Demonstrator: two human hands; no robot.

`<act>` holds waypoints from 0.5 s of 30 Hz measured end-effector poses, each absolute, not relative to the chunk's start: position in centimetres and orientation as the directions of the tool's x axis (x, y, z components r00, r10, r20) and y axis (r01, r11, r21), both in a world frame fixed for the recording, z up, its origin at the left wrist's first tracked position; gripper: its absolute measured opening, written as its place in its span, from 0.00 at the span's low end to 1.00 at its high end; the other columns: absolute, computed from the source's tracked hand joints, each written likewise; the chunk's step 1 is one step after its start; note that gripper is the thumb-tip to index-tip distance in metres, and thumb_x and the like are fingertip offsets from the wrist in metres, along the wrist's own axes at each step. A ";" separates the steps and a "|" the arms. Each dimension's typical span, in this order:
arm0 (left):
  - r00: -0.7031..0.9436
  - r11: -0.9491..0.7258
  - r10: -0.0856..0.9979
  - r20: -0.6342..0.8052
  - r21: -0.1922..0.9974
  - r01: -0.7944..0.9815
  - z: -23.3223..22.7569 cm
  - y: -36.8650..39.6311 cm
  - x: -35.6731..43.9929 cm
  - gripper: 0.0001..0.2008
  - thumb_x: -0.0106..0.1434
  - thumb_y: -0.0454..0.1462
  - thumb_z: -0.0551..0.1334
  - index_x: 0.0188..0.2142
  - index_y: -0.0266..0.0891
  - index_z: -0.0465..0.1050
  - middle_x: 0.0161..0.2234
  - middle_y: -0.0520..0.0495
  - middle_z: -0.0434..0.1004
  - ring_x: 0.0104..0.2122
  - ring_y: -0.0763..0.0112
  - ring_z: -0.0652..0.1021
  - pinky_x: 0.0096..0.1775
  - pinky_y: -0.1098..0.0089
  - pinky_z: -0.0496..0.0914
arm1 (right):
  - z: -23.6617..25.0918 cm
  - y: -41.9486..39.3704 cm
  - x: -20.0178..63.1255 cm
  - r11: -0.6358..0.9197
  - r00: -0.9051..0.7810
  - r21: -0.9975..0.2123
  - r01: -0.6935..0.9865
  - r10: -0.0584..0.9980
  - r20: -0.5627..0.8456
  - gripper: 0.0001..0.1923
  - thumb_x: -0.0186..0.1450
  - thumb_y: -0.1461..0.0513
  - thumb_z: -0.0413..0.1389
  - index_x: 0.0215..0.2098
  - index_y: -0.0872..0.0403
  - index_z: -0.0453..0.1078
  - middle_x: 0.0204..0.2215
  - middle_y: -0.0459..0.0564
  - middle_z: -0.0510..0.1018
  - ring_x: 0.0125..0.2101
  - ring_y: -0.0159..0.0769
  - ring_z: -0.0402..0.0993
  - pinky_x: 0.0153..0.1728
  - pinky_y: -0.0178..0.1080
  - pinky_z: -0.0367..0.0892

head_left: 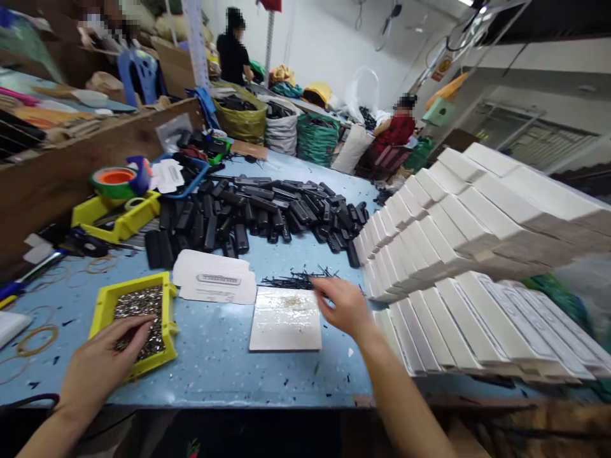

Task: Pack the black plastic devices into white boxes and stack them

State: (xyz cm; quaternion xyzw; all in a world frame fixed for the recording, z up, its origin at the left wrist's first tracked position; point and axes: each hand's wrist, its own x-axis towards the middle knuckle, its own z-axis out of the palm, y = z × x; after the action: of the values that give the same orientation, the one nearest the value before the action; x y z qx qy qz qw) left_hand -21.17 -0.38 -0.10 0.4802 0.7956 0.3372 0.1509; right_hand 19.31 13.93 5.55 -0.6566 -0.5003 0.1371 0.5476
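Note:
My left hand (102, 362) reaches into a yellow tray (103, 307) of small shiny metal pieces (138, 302), fingertips on the pieces. My right hand (344, 305) hovers with fingers spread over a small pile of thin black pins (296, 280), beside a white square tile (285, 321). Whether either hand pinches a piece is hidden. A white card (214, 278) lies between tray and tile. A heap of black plastic parts (258, 213) covers the middle of the blue table (214, 362).
Stacked rows of white boxes (458, 254) fill the right side. A yellow bin (121, 219), tape rolls (114, 180), rubber bands (35, 337) and tools sit left. Sacks (317, 137) and two other people (233, 51) are at the back.

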 end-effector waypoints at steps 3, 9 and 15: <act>-0.575 0.370 0.810 -0.114 0.861 0.349 0.4 -1.0 -18.8 0.22 0.46 0.60 0.64 0.31 0.49 0.77 0.32 0.57 0.82 0.34 0.61 0.81 0.41 0.58 0.76 | 0.5 21.8 11.2 -0.006 0.187 -0.920 0.393 0.980 0.073 0.21 0.55 0.58 0.64 0.44 0.59 0.72 0.40 0.49 0.75 0.40 0.23 0.72 0.48 0.29 0.70; -0.354 0.386 0.858 -0.373 0.922 -0.037 -1.7 -2.8 -14.3 0.26 0.40 0.57 0.71 0.31 0.40 0.79 0.29 0.43 0.82 0.32 0.58 0.82 0.39 0.63 0.78 | -3.1 30.3 7.1 -0.175 0.198 -0.965 0.196 0.971 -0.136 0.28 0.52 0.61 0.62 0.49 0.65 0.68 0.50 0.61 0.70 0.53 0.36 0.67 0.61 0.40 0.60; -0.248 0.371 0.876 -0.414 0.906 -0.204 -3.6 -0.8 -10.7 0.21 0.47 0.53 0.70 0.32 0.39 0.79 0.34 0.44 0.81 0.34 0.63 0.81 0.41 0.63 0.77 | -4.7 22.5 14.4 -0.256 0.185 -0.956 -0.139 0.942 -0.280 0.34 0.53 0.55 0.58 0.56 0.56 0.59 0.44 0.51 0.73 0.39 0.27 0.73 0.47 0.38 0.71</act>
State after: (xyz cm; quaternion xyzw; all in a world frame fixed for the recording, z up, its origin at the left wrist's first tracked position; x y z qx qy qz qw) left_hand -10.72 -0.83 -3.62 0.2717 0.6188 0.4908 0.5499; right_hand 14.39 22.46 -4.71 -0.5827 -0.3445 0.5373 0.5031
